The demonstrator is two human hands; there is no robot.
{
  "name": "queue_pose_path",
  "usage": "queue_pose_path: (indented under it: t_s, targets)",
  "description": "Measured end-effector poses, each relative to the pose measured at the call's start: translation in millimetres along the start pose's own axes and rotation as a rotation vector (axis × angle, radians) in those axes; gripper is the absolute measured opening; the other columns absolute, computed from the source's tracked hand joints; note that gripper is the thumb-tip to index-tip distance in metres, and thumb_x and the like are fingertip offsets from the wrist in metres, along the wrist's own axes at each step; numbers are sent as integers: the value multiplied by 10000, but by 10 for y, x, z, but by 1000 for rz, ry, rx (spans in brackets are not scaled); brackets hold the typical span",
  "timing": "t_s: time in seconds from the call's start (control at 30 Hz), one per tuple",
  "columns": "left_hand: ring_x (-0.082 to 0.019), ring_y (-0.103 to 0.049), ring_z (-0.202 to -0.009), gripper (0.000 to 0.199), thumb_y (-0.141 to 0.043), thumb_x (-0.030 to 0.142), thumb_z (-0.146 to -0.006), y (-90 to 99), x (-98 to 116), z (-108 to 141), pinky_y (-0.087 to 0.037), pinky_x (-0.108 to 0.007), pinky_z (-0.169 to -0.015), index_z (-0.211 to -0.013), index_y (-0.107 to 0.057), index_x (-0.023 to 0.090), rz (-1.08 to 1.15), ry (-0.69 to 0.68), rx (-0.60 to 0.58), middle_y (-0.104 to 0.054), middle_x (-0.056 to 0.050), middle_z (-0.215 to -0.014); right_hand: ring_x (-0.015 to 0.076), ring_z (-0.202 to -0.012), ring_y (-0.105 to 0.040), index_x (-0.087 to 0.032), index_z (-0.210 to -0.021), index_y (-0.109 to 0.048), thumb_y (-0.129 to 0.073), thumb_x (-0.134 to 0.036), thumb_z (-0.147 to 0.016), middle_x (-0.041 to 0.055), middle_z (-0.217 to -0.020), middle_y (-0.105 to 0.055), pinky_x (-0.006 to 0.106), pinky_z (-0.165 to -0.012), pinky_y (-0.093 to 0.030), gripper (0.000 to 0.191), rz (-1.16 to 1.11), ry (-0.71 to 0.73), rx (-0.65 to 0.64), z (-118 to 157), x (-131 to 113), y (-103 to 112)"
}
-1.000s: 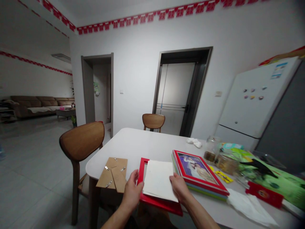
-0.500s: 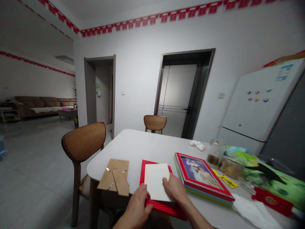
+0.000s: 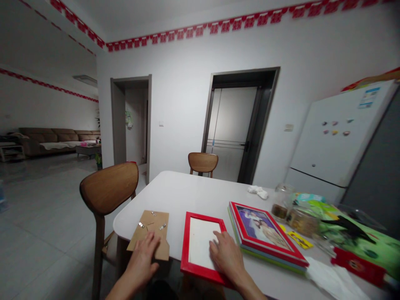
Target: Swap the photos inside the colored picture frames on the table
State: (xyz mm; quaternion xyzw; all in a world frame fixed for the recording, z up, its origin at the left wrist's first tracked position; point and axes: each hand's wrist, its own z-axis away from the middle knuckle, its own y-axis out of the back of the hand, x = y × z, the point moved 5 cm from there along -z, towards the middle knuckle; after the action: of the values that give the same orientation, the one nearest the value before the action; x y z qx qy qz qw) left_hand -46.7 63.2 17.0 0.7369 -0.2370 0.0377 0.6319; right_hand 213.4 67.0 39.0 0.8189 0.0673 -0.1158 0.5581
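A red frame [image 3: 185, 246] lies at the table's near edge, with a white sheet [image 3: 200, 239] inside its border. My right hand [image 3: 226, 254] rests on the sheet and the frame's right side, fingers apart. Left of it, my left hand [image 3: 142, 258] lies with spread fingers over the lower part of a brown backing board [image 3: 161, 229], which has metal clips and a stand flap. To the right of the red frame is a stack of frames, the top one a red-edged framed photo [image 3: 262, 227].
Glass jars [image 3: 281, 202], a crumpled tissue [image 3: 258, 191], a yellow packet [image 3: 300, 240], a red packet [image 3: 358, 264] and green bags [image 3: 368, 246] crowd the right side of the table [image 3: 184, 189]. Wooden chairs [image 3: 109, 187] stand at the left and far side.
My left hand has left the red frame and moved left onto the brown board. The white sheet now sits within the frame's border. My right hand stays on it, its fingers more spread.
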Motion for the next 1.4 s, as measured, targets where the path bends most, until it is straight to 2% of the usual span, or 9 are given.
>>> queue_pose_path:
  t_s: [0.1,0.2,0.3,0.4,0.57,0.73,0.87,1.07,1.4]
  targets:
    - [-205,-266,-1223,651,-407,-37,-593,70,-454,-53,-213,-409,-987,-1204,-418,186,-219,104,78,-366,-62,-1310,216,-936,-513,-143,-1035,-561,-402,-266,-749,115,-970,-572,317,-822,-382,349,-179,123,-2,62,-277,-42]
    - [-150,-336,-1188,602,-329,-55,-660,128,-568,-88,-275,-311,-976,-1175,-458,229,-242,48,153,-431,-4,-1268,215,-980,-496,-157,-1044,-555,-410,-305,-758,107,-1019,-567,330,-863,-373,353,-385,187,-22,120,-566,-2]
    - [-163,-384,-1158,506,-310,-12,-732,239,-328,-102,-307,-286,-963,-1145,-501,211,-166,-8,257,-475,-25,-1231,203,-1019,-484,-171,-1128,-491,-414,-380,-764,96,-1120,-531,345,-884,-375,427,-612,194,-28,146,-770,145]
    - [-182,-364,-1172,502,-327,-2,-737,276,178,-130,-295,-308,-973,-1173,-475,199,-77,-109,290,-455,-55,-1245,205,-1062,-465,-188,-1150,-479,-491,-397,-712,85,-1179,-503,363,-916,-356,485,-741,187,-41,146,-827,300]
    - [-236,-386,-1154,441,-386,36,-753,5,884,-167,-333,-350,-941,-1157,-493,178,44,-127,163,-450,-106,-1241,231,-1069,-472,-170,-949,-629,-556,-391,-643,106,-1122,-555,377,-950,-319,385,-708,61,-119,193,-429,379]
    - [-263,-368,-1162,432,-405,37,-754,-272,1217,-146,-318,-383,-943,-1155,-497,168,149,-139,75,-417,-124,-1259,261,-1101,-443,-174,-1023,-596,-642,-424,-526,120,-1194,-497,386,-950,-313,558,-585,59,-203,342,85,374]
    - [-271,-323,-1189,431,-426,86,-753,-330,1297,-167,-283,-397,-967,-1175,-476,159,227,-139,20,-387,-115,-1281,254,-1049,-489,-186,-986,-617,-616,-393,-552,109,-1119,-559,379,-932,-333,481,-525,48,-164,377,259,302]
    - [-262,-351,-1173,381,-449,261,-782,-313,1324,-154,-275,-370,-978,-1137,-506,134,302,-282,-62,-425,-134,-1257,240,-1026,-496,-147,-971,-621,-527,-364,-636,119,-1066,-582,356,-922,-346,410,-391,60,-68,336,347,132]
    - [-258,-349,-1172,356,-527,321,-729,-295,1204,-112,-146,-451,-990,-1063,-523,196,221,-300,-117,-449,-105,-1244,223,-994,-474,-231,-1052,-566,-414,-402,-753,82,-1081,-555,365,-832,-384,376,-140,215,-17,436,187,-15]
